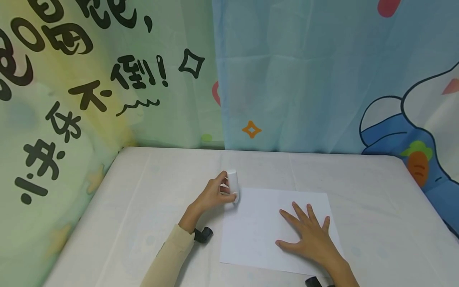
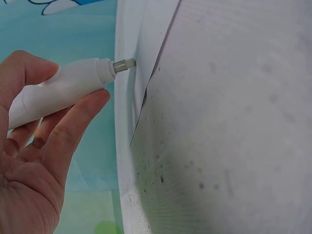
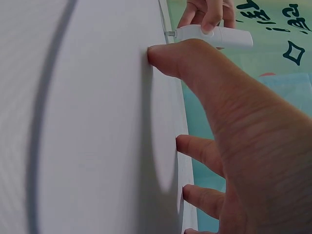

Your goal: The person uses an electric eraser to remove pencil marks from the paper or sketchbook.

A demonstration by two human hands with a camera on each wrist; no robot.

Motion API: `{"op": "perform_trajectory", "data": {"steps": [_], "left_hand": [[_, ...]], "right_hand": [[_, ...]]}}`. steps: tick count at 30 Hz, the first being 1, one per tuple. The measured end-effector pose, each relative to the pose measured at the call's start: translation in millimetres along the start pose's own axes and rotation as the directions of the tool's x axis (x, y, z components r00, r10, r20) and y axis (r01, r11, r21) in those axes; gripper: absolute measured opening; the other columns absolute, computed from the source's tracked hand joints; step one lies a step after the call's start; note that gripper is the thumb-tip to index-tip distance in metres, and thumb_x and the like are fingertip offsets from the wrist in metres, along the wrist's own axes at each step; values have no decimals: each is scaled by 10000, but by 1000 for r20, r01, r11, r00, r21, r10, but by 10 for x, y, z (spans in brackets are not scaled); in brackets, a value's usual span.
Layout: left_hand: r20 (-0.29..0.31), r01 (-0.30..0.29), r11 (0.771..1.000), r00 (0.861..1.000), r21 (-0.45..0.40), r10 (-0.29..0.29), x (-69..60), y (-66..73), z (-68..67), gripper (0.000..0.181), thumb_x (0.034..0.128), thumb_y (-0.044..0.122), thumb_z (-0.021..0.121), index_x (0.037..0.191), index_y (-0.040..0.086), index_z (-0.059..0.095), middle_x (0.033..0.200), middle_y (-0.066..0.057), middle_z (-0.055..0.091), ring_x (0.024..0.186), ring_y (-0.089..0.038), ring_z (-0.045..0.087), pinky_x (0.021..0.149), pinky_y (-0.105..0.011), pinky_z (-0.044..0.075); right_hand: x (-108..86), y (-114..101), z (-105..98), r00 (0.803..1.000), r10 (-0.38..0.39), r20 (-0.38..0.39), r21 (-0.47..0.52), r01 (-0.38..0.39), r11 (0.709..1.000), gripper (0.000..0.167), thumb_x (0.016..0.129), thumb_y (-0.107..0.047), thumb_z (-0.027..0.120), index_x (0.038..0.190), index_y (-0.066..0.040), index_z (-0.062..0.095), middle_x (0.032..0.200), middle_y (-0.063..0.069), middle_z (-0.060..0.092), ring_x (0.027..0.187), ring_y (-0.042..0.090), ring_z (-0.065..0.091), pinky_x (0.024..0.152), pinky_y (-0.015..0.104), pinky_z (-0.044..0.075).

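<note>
My left hand [image 1: 214,192] grips a white electric eraser [image 1: 233,185] between thumb and fingers. It stands nearly upright over the left edge of a white sheet of paper [image 1: 254,227]. In the left wrist view the eraser [image 2: 73,85] has a metal collar and a small pale tip, pointing at the sheet [image 2: 151,44] by its edge. Whether the tip touches the paper I cannot tell. My right hand [image 1: 312,237] rests on the right part of the sheet, fingers spread. The right wrist view shows its thumb and fingertips at the paper's surface, holding nothing.
The sheet lies on a table with a white cloth [image 1: 150,199]. Behind the table hang a green printed curtain [image 1: 172,115] and a blue one [image 1: 305,99]. A black wrist camera [image 1: 203,235] is on the left wrist, and another [image 1: 313,282] is on the right.
</note>
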State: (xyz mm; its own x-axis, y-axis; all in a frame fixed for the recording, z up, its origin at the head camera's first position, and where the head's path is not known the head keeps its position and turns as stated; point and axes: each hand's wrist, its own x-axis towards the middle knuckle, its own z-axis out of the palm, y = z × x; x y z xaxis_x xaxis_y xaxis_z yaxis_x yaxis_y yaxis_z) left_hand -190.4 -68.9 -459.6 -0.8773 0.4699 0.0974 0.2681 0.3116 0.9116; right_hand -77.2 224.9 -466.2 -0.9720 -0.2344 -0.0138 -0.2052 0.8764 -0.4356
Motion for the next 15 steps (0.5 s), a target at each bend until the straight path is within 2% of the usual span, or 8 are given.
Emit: {"op": "perform_trajectory", "data": {"steps": [15], "left_hand": [[-15,16,1000,1000,13,-16,21,-10,-10,343,833,34,696,1073,19,451,975,-127,558,876,-277,677,762,-297,557]], "right_hand": [[-4,-31,0,1000,-5,-4,1,5,1000,806,727,-595,742,1396,-200,530,1527,217,338,1389,573,160,940,852,22]]}}
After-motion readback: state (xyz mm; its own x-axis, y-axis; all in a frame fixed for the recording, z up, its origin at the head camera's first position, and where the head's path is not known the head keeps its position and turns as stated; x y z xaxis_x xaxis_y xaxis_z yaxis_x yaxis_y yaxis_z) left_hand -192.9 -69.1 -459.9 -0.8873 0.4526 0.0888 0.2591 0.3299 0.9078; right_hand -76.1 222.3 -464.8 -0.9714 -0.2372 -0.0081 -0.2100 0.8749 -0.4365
